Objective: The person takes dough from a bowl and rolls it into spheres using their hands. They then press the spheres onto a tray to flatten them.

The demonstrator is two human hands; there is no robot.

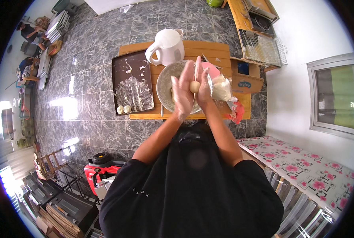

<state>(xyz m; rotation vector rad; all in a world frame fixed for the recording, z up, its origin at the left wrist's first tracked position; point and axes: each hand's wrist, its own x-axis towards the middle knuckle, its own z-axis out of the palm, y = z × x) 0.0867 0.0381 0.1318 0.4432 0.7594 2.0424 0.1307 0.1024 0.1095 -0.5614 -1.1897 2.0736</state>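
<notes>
A small pale dough ball (pixel 194 87) lies between my two palms, above a grey-white speckled bowl (pixel 163 85). My left hand (pixel 183 93) faces it from the left with straight fingers, and a whitish coating covers the skin. On the other side my right hand (pixel 203 90) presses against the ball, its fingers pointing away from me. To the left is a dark tray (pixel 123 66) smeared with a cream-coloured substance. Two dough balls (pixel 123 109) sit in its near left corner. What the bowl holds is mostly hidden under my hands.
A white plastic jug (pixel 169 45) stands behind the bowl on the wooden table (pixel 208 47). Right of the bowl are a pink item (pixel 211 70), a clear bag of white stuff (pixel 222 90) and a red plastic bag (pixel 236 112). A cardboard box (pixel 246 84) stands at the table's right side.
</notes>
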